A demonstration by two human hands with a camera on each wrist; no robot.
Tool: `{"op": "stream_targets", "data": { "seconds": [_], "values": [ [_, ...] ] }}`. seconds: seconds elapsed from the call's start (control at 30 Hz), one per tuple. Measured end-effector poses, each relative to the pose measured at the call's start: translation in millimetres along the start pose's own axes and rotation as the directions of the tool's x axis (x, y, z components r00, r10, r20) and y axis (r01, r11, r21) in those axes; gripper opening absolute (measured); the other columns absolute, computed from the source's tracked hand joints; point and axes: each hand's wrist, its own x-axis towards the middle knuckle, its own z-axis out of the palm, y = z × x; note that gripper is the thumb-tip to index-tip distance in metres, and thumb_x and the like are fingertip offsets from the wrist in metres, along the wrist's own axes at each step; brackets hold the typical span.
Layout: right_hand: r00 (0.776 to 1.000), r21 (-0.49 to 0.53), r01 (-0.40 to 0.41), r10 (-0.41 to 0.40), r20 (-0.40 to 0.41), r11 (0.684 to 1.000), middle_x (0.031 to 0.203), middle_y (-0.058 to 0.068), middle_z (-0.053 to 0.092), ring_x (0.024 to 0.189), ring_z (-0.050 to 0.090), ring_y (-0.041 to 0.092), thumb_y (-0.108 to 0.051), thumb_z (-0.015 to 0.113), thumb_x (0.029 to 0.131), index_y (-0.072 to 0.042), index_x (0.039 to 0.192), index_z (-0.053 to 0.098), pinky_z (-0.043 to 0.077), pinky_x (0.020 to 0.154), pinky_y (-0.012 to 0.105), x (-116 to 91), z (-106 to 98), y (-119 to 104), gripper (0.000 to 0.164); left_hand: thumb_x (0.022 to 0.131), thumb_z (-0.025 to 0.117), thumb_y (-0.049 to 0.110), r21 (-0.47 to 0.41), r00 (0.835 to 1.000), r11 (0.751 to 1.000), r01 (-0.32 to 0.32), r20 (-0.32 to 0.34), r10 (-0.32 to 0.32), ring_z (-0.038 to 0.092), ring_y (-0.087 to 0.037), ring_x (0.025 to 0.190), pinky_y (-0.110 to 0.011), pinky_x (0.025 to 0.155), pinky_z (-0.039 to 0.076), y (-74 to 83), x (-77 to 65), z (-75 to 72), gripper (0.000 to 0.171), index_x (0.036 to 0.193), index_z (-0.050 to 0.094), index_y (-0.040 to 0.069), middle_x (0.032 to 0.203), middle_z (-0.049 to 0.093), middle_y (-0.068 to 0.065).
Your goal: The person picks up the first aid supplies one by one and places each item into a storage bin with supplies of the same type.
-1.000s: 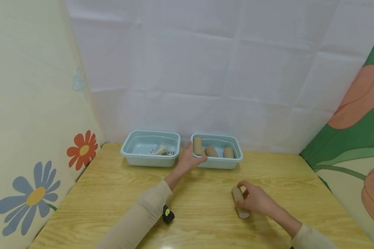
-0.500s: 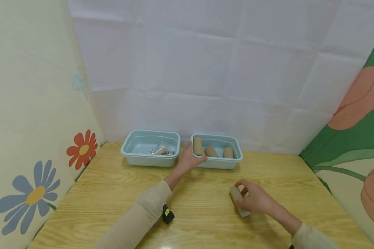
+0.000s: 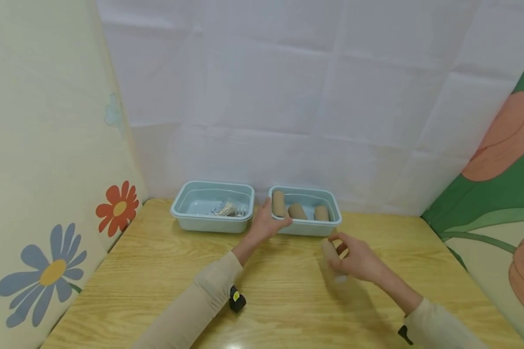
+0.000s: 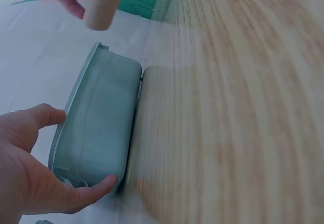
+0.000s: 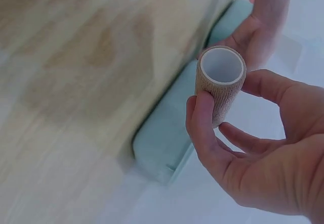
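Observation:
My right hand (image 3: 360, 259) pinches a tan bandage roll (image 3: 330, 254), tilted and raised above the table. In the right wrist view its ribbed outside and hollow white core (image 5: 223, 66) show, with my thumb and fingers around it. My left hand (image 3: 264, 225) holds the left end of a light-blue plastic box (image 3: 316, 229). The left wrist view shows one digit on the rim and another against the wall of the box (image 4: 101, 118). Inside that box lie a bandage roll (image 3: 278, 203) leaning at the left, a second roll (image 3: 297, 211) and a third roll (image 3: 321, 213).
Another light-blue box (image 3: 211, 224) stands left of my left hand, holding a bundle of thin pieces (image 3: 227, 209) with fork-like tines. A white cloth (image 3: 262, 97) hangs behind both boxes. Wood-grain table (image 3: 279, 310) lies in front of them.
My right hand has lifted the bandage roll from the table and carried it forward toward the right box. My left hand stays at that box.

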Motion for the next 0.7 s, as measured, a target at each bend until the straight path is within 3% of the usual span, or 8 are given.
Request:
{"op": "stream_targets", "data": {
  "seconds": [0.5,0.7],
  "values": [
    [0.997,0.076,-0.059,0.063,-0.052,0.995,0.116,0.02,0.063,0.089,0.067,0.028,-0.019,0.071,0.094,-0.002,0.142,0.052,0.056,0.067,0.04,34.3,-24.2,-13.1,0.055,0.082,0.082,0.034,-0.034,0.999,0.999,-0.029,-0.026,0.029,0.034,-0.047,0.141,-0.052,0.115,0.031,-0.7,1.6,2.6,0.106,0.157,0.019,-0.009,0.154,0.03,-0.037],
    [0.996,0.075,-0.037,0.043,-0.074,0.996,0.12,0.022,0.062,0.096,0.065,0.031,-0.019,0.068,0.097,-0.003,0.145,0.05,0.056,0.071,0.041,54.3,-26.0,-18.2,0.054,0.084,0.082,0.035,-0.015,1.0,1.0,-0.014,-0.014,0.014,0.031,-0.046,0.142,-0.052,0.115,0.029,-1.4,-0.9,-0.4,0.107,0.159,0.018,-0.007,0.155,0.028,-0.036]
  ]
}}
